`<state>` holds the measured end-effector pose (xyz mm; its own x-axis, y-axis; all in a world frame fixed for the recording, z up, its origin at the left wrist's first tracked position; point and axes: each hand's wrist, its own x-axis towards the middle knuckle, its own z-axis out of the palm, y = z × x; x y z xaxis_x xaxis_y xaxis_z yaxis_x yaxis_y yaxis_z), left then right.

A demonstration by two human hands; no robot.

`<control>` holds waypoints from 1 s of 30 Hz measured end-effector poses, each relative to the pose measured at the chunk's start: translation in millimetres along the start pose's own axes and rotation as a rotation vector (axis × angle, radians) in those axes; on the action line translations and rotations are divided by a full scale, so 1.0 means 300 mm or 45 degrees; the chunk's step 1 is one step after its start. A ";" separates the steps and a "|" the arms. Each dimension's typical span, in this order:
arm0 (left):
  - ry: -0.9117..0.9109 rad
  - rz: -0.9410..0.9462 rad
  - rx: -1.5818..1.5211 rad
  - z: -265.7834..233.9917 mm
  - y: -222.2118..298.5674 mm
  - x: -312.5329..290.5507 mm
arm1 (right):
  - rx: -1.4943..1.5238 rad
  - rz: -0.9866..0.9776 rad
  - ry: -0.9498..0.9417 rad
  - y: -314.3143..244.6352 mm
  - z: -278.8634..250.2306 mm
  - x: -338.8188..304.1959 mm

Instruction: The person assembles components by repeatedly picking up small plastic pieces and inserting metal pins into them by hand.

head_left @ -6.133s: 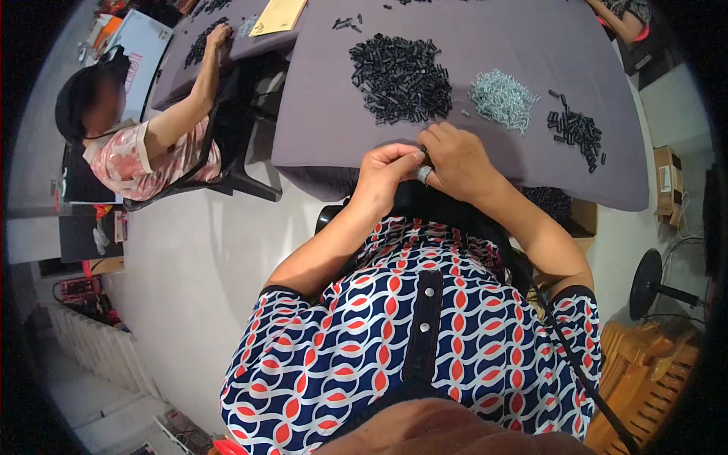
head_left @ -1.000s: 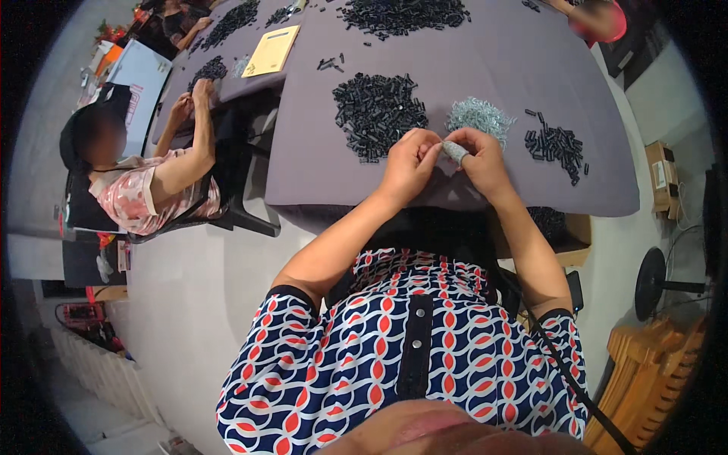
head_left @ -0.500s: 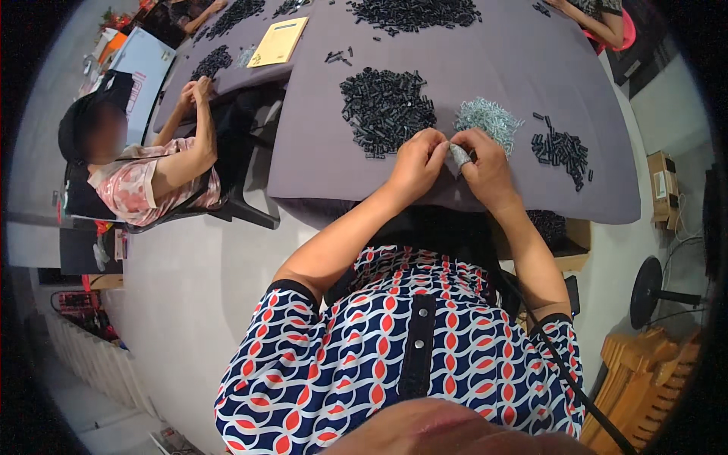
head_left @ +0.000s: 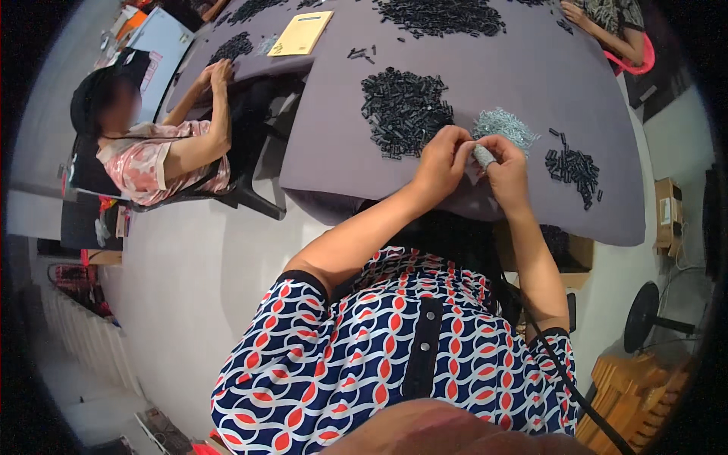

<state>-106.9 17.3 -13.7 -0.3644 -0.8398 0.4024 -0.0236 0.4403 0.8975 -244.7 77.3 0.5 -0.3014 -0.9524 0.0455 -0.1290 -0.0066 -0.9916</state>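
Observation:
My left hand [head_left: 444, 163] and my right hand [head_left: 506, 171] meet at the near edge of the cloth-covered table, thumbs and fingertips pinched close together. Whatever lies between the fingertips is too small or hidden to name. A grey, rough-looking cover [head_left: 483, 156] appears to wrap one digit of my right hand. Just beyond my left hand spreads a large pile of short black tubular pieces [head_left: 402, 110]. Small shiny silvery pieces [head_left: 506, 127] are heaped behind my right hand. To its right is a smaller pile of black pieces [head_left: 574, 174].
A grey cloth [head_left: 326, 144] covers the table. More black pieces [head_left: 440, 15] lie at the far side, near a yellow booklet [head_left: 302, 33]. Another person [head_left: 163, 152] sits at left on a black chair [head_left: 254, 193]; a further person's arm [head_left: 614, 42] shows far right. A cardboard box [head_left: 580, 254] stands below the table.
The whole view has shifted, so the table and hands appear a little farther right. My hands stay together, fingertips still pinched, with the right hand's grip slightly turned.

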 end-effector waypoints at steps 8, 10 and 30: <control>-0.127 -0.102 -0.062 -0.039 -0.002 -0.003 | -0.172 -0.169 0.057 -0.055 0.028 -0.020; -0.163 -0.100 -0.035 -0.052 -0.003 0.005 | -0.213 -0.066 0.017 -0.037 0.019 -0.008; -0.064 0.076 0.063 -0.097 -0.030 -0.010 | -0.094 0.123 -0.154 -0.035 0.048 -0.001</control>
<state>-78.5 6.5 -17.7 -0.4130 -0.7949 0.4444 -0.0458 0.5055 0.8616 -229.6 73.3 9.2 -0.2001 -0.9774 -0.0688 -0.1758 0.1049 -0.9788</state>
